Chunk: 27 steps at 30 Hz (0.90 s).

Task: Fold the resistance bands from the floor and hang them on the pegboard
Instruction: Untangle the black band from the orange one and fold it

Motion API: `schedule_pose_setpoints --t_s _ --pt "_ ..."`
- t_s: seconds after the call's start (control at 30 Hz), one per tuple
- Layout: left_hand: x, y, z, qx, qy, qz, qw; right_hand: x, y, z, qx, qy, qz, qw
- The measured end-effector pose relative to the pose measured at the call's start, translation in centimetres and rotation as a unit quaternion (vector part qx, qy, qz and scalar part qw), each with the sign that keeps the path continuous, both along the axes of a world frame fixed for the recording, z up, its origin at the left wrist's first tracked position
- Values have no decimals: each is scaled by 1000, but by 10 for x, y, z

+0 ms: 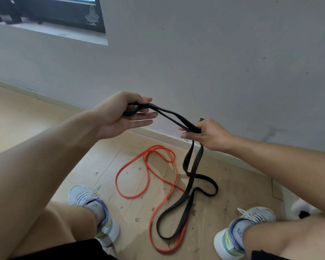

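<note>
Bands: two in view, one black band (192, 171) and one orange band (148, 177).
Hands: two, both raised in front of a grey wall (214, 53), with the black band stretched between them.
Left hand (124, 113): palm up, fingers (146, 117) nearly straight, thumb pressing a small loop of the black band against them.
Right hand (204, 134): fingers curled round the doubled band, which passes through the fist.
Black band, axis: the held stretch runs from upper left down to lower right; below the right hand the rest hangs down, twists once and ends in loops on the floor (45, 119).
Orange band: lies loose on the wooden floor between two pale shoes, the left shoe (94, 212) and right shoe (242, 231), its long axis running roughly from the wall towards the person.
Overlap: the black loops appear to cross over the orange band near the floor, though contact is hard to judge.
</note>
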<state>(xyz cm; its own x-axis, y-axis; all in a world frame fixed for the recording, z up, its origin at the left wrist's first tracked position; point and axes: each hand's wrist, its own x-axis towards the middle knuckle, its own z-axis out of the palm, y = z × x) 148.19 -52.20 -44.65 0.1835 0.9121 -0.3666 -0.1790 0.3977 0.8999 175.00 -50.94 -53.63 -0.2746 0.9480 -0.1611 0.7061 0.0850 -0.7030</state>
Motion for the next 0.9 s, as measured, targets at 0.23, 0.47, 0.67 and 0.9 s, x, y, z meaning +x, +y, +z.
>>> schedule_pose_setpoints --t_s 0.23,0.47,0.67,0.9 --pt "19 -14 11 38 -29 -59 997 -8 -5 -2 -18 39 38 998" --pt "-3 7 12 83 -94 73 989 -7 -2 2 -46 -65 85 993" --pt "-43 27 -6 38 40 2 998 11 -1 -9 -16 -69 16 997" --pt "-59 27 -49 25 533 -287 795 -3 -5 25 -13 77 -47 996"
